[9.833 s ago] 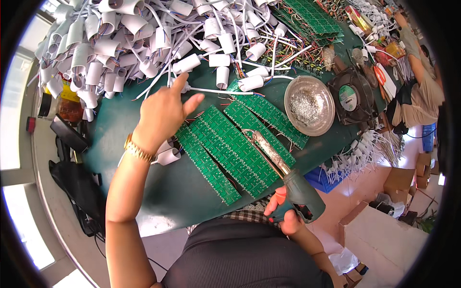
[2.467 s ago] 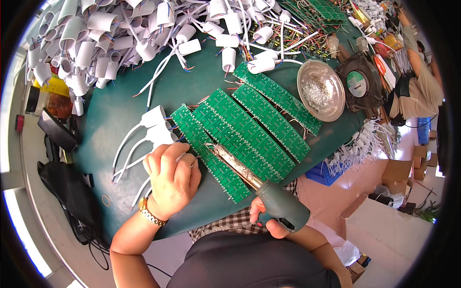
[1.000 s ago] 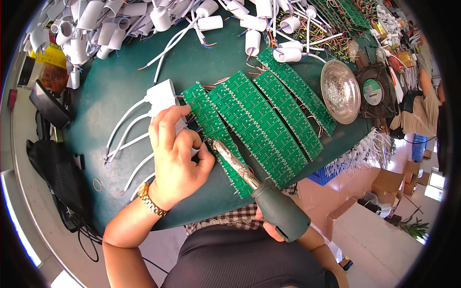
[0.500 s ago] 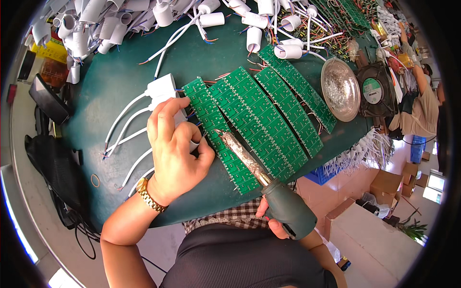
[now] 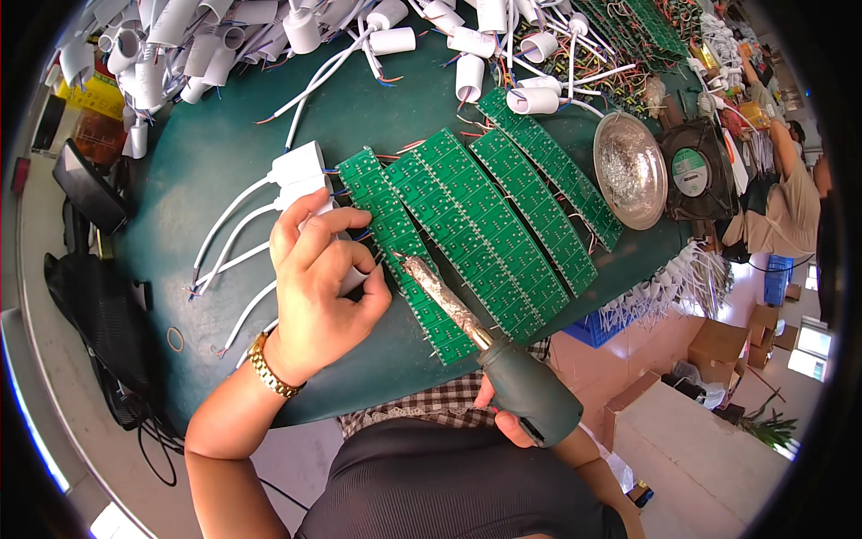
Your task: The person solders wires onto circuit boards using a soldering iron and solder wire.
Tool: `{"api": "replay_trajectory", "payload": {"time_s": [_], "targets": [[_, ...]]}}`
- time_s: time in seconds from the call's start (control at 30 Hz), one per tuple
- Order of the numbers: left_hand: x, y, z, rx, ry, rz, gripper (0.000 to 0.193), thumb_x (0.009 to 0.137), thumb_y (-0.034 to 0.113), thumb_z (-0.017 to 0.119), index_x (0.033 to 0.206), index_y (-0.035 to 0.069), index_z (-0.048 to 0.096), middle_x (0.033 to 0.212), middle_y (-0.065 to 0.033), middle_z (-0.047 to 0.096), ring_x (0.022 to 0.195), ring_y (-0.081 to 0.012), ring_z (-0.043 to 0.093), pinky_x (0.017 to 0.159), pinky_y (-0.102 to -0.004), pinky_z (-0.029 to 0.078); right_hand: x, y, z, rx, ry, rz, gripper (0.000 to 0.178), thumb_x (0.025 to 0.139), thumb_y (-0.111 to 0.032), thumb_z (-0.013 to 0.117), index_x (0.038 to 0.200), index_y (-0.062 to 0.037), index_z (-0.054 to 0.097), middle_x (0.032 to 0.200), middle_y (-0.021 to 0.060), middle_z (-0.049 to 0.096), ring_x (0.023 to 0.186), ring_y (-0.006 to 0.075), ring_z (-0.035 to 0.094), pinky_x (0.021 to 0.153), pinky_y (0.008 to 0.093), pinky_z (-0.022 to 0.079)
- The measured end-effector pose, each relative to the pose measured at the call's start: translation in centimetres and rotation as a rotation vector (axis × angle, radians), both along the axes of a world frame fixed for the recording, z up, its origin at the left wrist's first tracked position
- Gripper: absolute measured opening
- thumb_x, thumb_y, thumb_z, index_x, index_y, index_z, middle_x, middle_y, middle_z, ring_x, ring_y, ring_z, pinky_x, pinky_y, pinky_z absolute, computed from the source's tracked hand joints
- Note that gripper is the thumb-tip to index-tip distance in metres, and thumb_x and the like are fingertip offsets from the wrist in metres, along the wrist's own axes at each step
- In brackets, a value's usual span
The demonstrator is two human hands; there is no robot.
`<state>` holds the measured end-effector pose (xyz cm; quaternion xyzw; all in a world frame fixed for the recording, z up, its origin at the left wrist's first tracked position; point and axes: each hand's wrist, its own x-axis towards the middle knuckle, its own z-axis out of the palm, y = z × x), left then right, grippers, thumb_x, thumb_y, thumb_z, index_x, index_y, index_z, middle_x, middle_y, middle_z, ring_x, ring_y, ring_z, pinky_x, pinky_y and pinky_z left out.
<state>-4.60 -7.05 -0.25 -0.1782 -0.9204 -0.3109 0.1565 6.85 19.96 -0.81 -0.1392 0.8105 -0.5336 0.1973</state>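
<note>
My right hand (image 5: 510,424) grips a soldering iron (image 5: 532,391) by its dark green handle. Its foil-wrapped barrel slants up and left, the tip at the left edge of the nearest green circuit board strip (image 5: 401,235). My left hand (image 5: 325,278), with a gold watch at the wrist, is closed with bent fingers round a white plastic tube (image 5: 353,280) beside that edge. The hand partly covers the tube. More white tubes (image 5: 298,164) with white cables lie just beyond it, short blue and red wires running from them to the strip. Further green board panels (image 5: 485,229) lie alongside to the right.
White tubes with cables (image 5: 202,45) are heaped along the far edge. At right stand a round metal dish (image 5: 631,171) and a black fan (image 5: 700,171). A black phone-like device (image 5: 90,187) and a black bag (image 5: 103,323) are at left. Another person (image 5: 781,202) is at far right.
The iron's tip has shifted slightly left and down to the strip's edge. My left fingers have moved a little down. The whole scene has shifted slightly left.
</note>
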Motion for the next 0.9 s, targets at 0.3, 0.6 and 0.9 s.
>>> {"api": "replay_trajectory", "payload": {"time_s": [0.3, 0.6, 0.9], "targets": [[-0.2, 0.5, 0.2, -0.013, -0.002, 0.027, 0.021, 0.059, -0.004, 0.069, 0.069, 0.008, 0.056, 0.111, -0.0066, 0.063, 0.124, -0.0375, 0.045, 0.101, -0.0484, 0.038, 1.3, -0.1, -3.0, 0.034, 0.252, 0.001, 0.041, 0.064, -0.02, 0.076, 0.101, -0.0071, 0.066, 0.09, 0.0062, 0.063, 0.061, 0.0221, 0.061, 0.051, 0.0326, 0.048], [-0.2, -0.1, -0.1, -0.004, 0.004, 0.03, 0.023, 0.057, -0.002, 0.069, 0.072, 0.01, 0.057, 0.111, -0.0051, 0.061, 0.121, -0.0382, 0.046, 0.097, -0.0492, 0.036, -0.6, 0.0, -0.3, -0.001, 0.227, 0.038, 0.029, 0.088, -0.027, 0.063, 0.1, -0.0009, 0.062, 0.078, 0.0054, 0.062, 0.064, 0.0116, 0.056, 0.057, 0.0247, 0.047], [-0.2, 0.4, 0.1, 0.004, -0.024, 0.031, 0.02, 0.058, -0.002, 0.07, 0.069, 0.009, 0.058, 0.11, -0.0064, 0.062, 0.122, -0.0384, 0.044, 0.101, -0.0491, 0.036, -0.9, -0.4, -0.5, -0.51, -0.053, -0.037, 0.059, 0.096, -0.047, 0.054, 0.133, -0.0043, 0.041, 0.089, 0.02, 0.061, 0.069, 0.0182, 0.058, 0.058, 0.029, 0.049]]}}
